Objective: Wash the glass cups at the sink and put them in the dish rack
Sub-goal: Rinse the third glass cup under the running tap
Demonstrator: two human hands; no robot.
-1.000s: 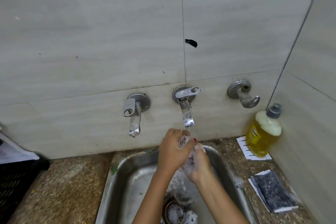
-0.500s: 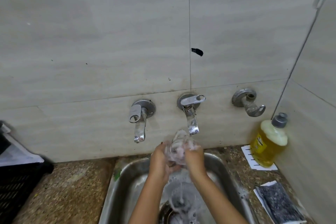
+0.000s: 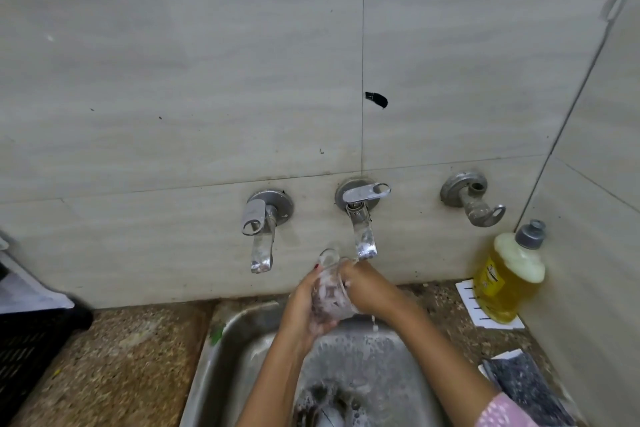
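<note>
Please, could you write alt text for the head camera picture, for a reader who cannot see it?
The left hand and the right hand hold a soapy glass cup over a steel sink, just under the middle wall tap. A yellow soap bottle stands on the counter at the right.

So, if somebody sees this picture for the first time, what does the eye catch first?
First, the left hand and right hand hold a soapy glass cup at the spout of the middle tap, above the steel sink. Then the yellow soap bottle in the right corner against the wall.
</note>
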